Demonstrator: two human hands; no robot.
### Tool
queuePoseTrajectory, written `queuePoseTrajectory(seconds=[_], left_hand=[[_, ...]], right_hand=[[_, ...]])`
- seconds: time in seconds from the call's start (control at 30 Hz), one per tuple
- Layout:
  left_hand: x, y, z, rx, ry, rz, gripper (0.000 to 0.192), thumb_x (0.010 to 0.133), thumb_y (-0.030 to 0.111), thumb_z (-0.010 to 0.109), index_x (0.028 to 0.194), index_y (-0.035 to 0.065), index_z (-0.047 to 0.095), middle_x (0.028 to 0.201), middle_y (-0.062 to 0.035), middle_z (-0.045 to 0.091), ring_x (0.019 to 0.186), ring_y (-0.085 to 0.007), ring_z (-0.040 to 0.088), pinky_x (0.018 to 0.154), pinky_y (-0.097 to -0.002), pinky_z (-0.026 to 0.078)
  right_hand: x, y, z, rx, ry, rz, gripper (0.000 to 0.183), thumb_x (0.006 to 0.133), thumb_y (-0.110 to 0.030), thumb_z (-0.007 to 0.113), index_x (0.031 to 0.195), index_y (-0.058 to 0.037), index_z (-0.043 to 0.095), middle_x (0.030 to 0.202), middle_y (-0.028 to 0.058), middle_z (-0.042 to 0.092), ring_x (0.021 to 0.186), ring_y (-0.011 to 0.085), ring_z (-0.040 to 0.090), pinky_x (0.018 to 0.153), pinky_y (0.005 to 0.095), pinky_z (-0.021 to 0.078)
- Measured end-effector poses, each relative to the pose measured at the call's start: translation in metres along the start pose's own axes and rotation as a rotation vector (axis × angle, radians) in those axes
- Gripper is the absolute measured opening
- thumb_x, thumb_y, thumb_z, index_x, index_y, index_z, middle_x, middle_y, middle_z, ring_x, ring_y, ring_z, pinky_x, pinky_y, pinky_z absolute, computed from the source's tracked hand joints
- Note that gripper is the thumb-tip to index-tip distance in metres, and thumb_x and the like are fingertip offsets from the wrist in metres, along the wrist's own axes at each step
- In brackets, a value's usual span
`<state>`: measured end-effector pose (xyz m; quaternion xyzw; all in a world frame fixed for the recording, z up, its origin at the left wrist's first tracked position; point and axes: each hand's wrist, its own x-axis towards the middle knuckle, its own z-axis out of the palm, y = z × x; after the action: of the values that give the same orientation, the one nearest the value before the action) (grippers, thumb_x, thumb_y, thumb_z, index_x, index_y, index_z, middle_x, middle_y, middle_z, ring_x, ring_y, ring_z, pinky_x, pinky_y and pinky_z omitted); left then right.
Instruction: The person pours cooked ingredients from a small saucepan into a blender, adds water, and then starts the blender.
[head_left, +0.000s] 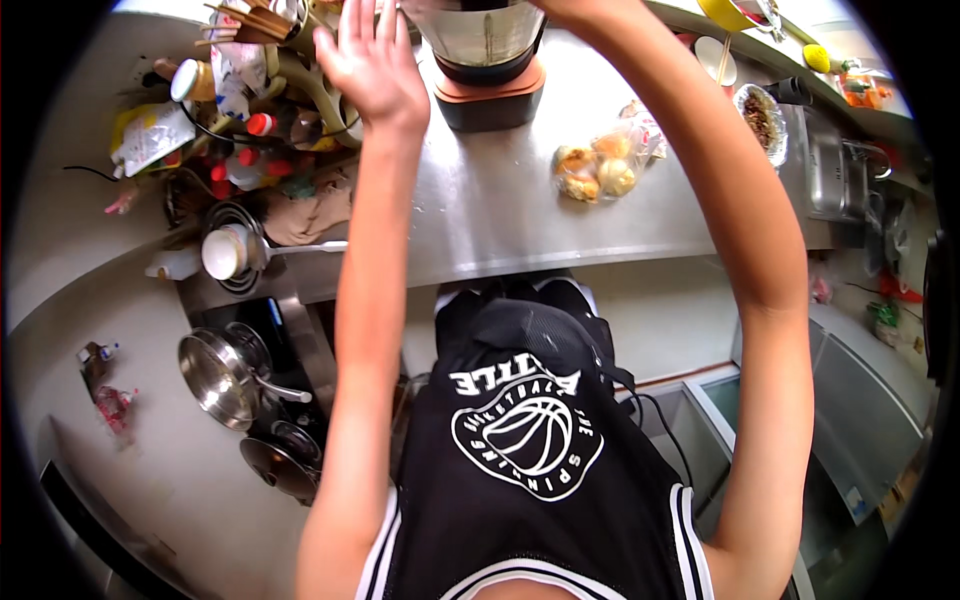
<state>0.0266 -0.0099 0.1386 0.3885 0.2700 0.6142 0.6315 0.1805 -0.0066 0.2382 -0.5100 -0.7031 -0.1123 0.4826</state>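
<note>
A blender with a clear jar (484, 37) on a dark and copper-coloured base (491, 97) stands at the top middle of the steel counter (480, 217). My left hand (382, 75) is raised just left of the jar, palm showing and fingers apart, with nothing in it. My right forearm reaches up to the top edge of the picture, right of the jar; the right hand itself is out of view, and so is the top of the jar. Right of the base, a clear plastic bag (604, 165) of round, golden-brown food pieces lies on the counter.
Bottles with red caps (262, 124), jars and wooden utensils crowd the counter's left end. Steel pans (217, 379) sit on the stove at lower left. A foil tray of dark food (761, 124) and a steel sink (829, 172) are at right, above a glass-topped chest (855, 420).
</note>
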Motion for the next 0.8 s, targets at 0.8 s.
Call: queuePoseTrajectory(seconds=[0.8], left_hand=[[-0.083, -0.106, -0.101, 0.88, -0.301, 0.167, 0.073, 0.109, 0.05, 0.009, 0.154, 0.0015, 0.04, 0.161, -0.0102, 0.039, 0.151, -0.0245, 0.031, 0.125, -0.0373, 0.016]], right_hand=[[-0.348, 0.029, 0.11, 0.525, 0.192, 0.893, 0.068, 0.104, -0.035, 0.043, 0.156, 0.0063, 0.025, 0.16, 0.0256, 0.032, 0.15, 0.0359, 0.028, 0.122, 0.0385, 0.0202]])
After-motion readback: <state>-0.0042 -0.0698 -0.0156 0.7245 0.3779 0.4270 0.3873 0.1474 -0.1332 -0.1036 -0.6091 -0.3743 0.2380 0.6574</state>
